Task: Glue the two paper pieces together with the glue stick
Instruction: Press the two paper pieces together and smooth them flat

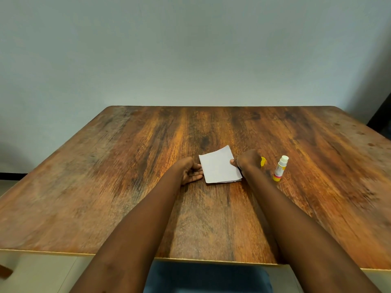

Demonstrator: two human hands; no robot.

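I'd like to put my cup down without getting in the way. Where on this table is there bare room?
The wide stretch left of the left hand is bare, as is the far half of the table toward the wall. It is crowded around the paper, the right hand, the yellow cap and the upright glue stick.

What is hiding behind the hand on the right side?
A yellow cap peeks out behind the right hand, lying on the table. Most of it is covered, and part of the paper's right edge is covered too.
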